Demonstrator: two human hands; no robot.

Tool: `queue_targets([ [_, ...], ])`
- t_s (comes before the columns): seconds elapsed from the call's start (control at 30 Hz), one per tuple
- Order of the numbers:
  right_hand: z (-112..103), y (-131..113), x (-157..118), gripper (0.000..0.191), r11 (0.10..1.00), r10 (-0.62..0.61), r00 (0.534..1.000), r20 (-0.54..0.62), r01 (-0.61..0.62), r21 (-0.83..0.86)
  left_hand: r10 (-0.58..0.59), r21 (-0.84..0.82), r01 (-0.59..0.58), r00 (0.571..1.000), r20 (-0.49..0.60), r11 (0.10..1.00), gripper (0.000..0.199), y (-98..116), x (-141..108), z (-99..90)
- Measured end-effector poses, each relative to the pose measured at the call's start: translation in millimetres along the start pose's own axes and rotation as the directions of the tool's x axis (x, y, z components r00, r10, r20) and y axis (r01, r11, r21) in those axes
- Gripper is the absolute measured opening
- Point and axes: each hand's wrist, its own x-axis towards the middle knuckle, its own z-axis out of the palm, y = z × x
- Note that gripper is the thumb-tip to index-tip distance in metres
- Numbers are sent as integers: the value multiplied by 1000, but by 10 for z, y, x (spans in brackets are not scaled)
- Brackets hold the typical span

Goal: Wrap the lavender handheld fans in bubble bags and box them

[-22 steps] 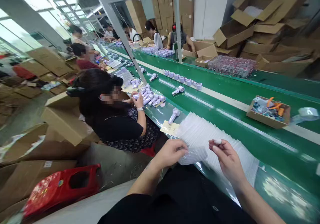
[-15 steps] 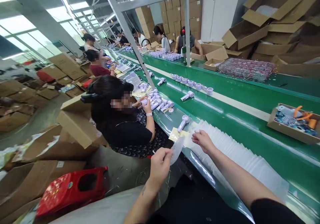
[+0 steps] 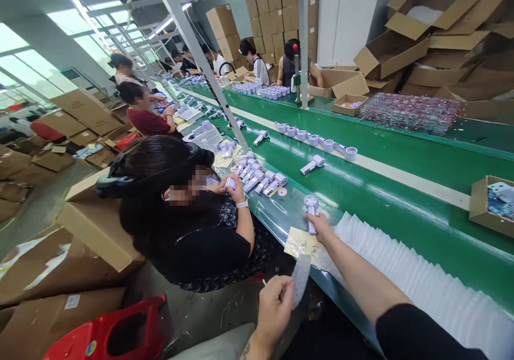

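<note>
My left hand (image 3: 275, 306) is closed on a translucent white sleeve (image 3: 301, 280), held beyond the table's near edge. My right hand (image 3: 320, 226) grips the handle of a small lavender fan (image 3: 311, 203), whose round head points away from me. Under the fan lies a yellow paper (image 3: 299, 242) with handwriting. A long row of overlapping white sleeves (image 3: 393, 263) lies on the table beneath and beside my right forearm.
A seated co-worker (image 3: 168, 215) is close on the left, holding a fan near a pile of fans (image 3: 251, 170). More fans lie on the green belt (image 3: 361, 188). A metal post (image 3: 209, 70) rises ahead. A parts box (image 3: 492, 202) stands at right; a red stool (image 3: 112, 333) is lower left.
My right hand has moved onto the fan and closed on its handle. My left hand still holds the sleeve, now lower in view. The view has shifted, and the co-worker appears nearer.
</note>
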Motion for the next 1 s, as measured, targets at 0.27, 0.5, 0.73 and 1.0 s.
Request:
queue_targets([
  [0.27,-1290,-414,-1409,36,961,-215,955,206,169,220,518,83,-524,851,86,848,13,315,1026,242],
  [0.5,-1923,13,-2415,46,806,-168,971,173,34,591,845,-92,-854,482,231,513,12,1117,1232,1207],
  [0.73,-2258,406,-2800,67,737,-271,956,-110,279,616,920,-503,-788,202,336,357,20,1773,831,1867],
  [1.0,-2918,748,-3167,48,788,-72,951,-301,239,568,661,-640,-245,499,561,728,25,2157,275,2367],
])
